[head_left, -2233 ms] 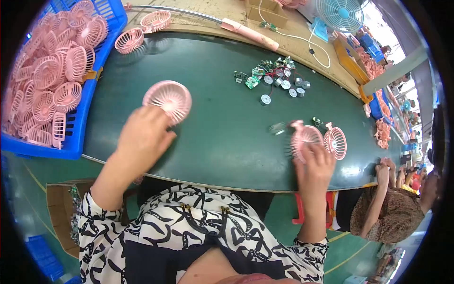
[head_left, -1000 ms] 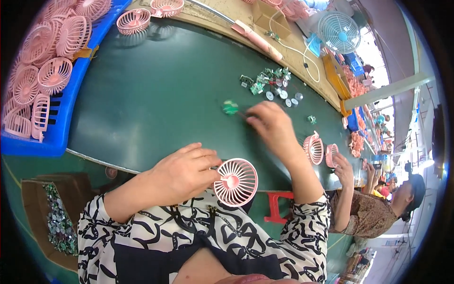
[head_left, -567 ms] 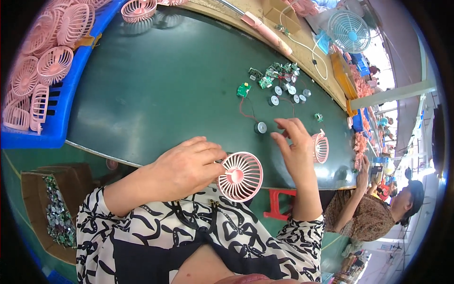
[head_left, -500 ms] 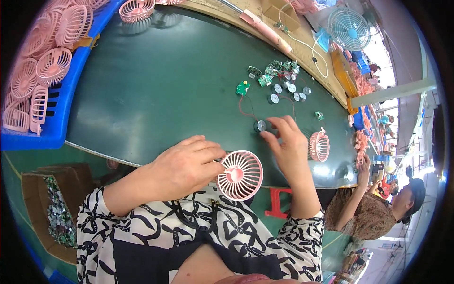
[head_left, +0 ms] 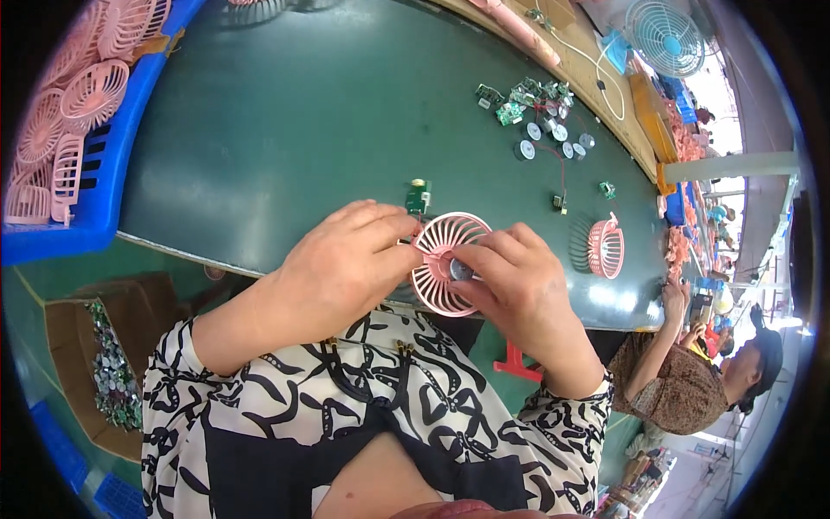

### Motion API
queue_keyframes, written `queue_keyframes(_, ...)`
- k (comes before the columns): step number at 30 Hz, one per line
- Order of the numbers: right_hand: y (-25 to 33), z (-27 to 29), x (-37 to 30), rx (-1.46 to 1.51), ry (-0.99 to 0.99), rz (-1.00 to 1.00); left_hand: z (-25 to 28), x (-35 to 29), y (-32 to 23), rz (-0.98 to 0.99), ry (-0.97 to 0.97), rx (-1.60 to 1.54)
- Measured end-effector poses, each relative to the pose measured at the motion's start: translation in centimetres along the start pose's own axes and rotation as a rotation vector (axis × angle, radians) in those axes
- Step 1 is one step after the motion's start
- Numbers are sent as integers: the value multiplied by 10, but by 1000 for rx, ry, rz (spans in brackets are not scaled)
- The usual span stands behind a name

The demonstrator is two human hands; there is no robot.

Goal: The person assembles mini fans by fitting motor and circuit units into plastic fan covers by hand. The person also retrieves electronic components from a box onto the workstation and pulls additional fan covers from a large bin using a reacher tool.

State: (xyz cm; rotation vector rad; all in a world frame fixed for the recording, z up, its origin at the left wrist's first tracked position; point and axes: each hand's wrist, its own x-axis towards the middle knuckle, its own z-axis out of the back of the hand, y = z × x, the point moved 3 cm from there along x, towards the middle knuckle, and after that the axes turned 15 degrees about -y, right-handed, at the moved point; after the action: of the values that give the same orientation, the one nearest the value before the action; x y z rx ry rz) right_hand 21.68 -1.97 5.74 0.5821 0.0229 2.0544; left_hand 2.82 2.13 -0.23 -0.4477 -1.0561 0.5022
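My left hand (head_left: 341, 264) grips the left rim of a round pink fan cage (head_left: 451, 227), its open side facing up. The fingers of my right hand (head_left: 523, 281) are closed round a small silver motor (head_left: 459, 270), set at the cage's central hub; whether it is seated in the hub I cannot tell. Just beyond my left fingertips is a green circuit board (head_left: 420, 199). Any wires between board and motor are mostly hidden by my fingers. Another pink fan cage (head_left: 608, 249) stands on the green table (head_left: 294, 121) to the right.
Several motors with boards (head_left: 553, 132) lie at the back right, near a wooden ledge (head_left: 596, 78). A blue crate (head_left: 130, 164) of pink cages stands at left. Below it, a cardboard box (head_left: 73, 355) holds small parts. A co-worker (head_left: 674, 381) sits at right; a pale blue fan (head_left: 664, 39) stands behind.
My right hand has picked the motor up off the table and brought it left into the cage. The cage has moved up over the table edge, and the circuit board has shifted nearer my left hand.
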Motion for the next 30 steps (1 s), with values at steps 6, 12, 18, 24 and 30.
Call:
queue_keyframes(6,2,-9,0,31,-10,25,0,-4,-2,-24,5,21)
queue_keyframes(12,-1,-8,2,37,82,82,1,-5,-2,-43,-14,20)
queue_keyframes(18,-5,-12,5,27,106,78,1,-4,7,12,3,-5)
queue_keyframes(24,15,17,-14,47,2,76,17,4,-11,-61,-4,14)
queue_keyframes(30,27,23,-48,-64,-102,202,35,14,-30,261,-32,-262)
